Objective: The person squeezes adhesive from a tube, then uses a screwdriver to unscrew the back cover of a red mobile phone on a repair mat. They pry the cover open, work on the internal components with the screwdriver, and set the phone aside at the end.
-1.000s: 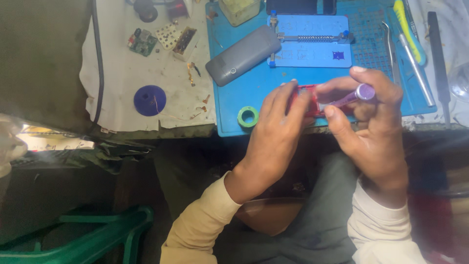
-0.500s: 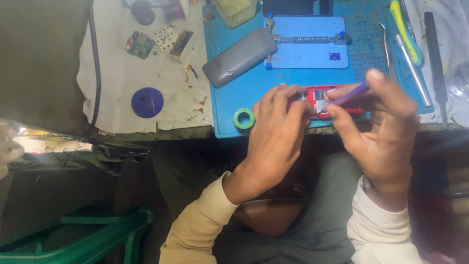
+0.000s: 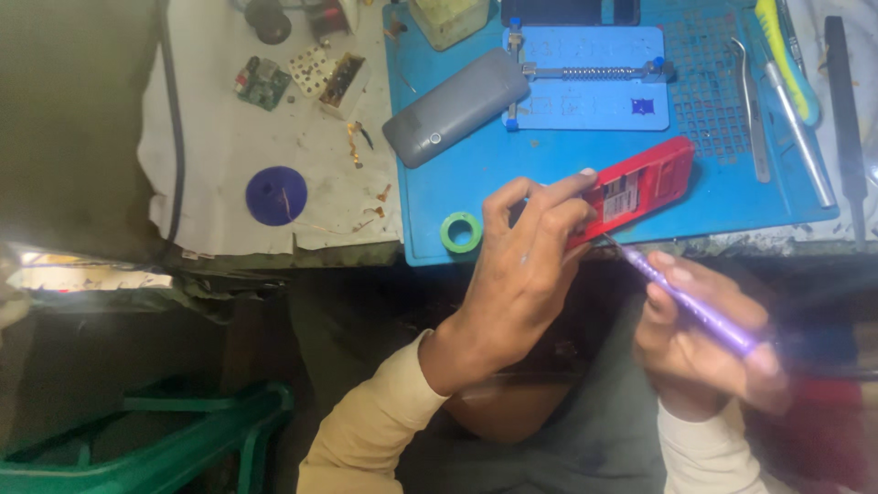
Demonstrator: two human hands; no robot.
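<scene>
A person sits at a counter (image 3: 274,137), seen from above, both forearms in cream sleeves. The left hand (image 3: 526,265) reaches up to the near edge of a blue work mat (image 3: 549,155), and its fingers (image 3: 549,187) are clamped on the lower end of a red phone body (image 3: 640,187). The phone body lies tilted across the mat's near edge, open side up, with a pale label showing inside it. The right hand (image 3: 709,334) sits lower, off the counter and above the person's lap, with its fingers closed around a slim purple screwdriver (image 3: 690,306). The tool points up and to the left, and its thin metal tip comes close to the phone body's lower edge, just beside the left hand; whether it touches is too blurred to tell.

Further back on the mat lies a grey phone (image 3: 455,107), tilted, next to a light blue holding jig (image 3: 585,78) with a metal rail. A small green tape ring (image 3: 461,231) rests at the mat's near left corner, just left of the left hand. Metal tweezers (image 3: 752,110) and a yellow-green tool (image 3: 786,55) lie along the mat's right side. To the left of the mat, on white paper, are a purple disc (image 3: 275,195) and a small green circuit board (image 3: 261,82). A green plastic stool (image 3: 155,439) shows on the floor at lower left.
</scene>
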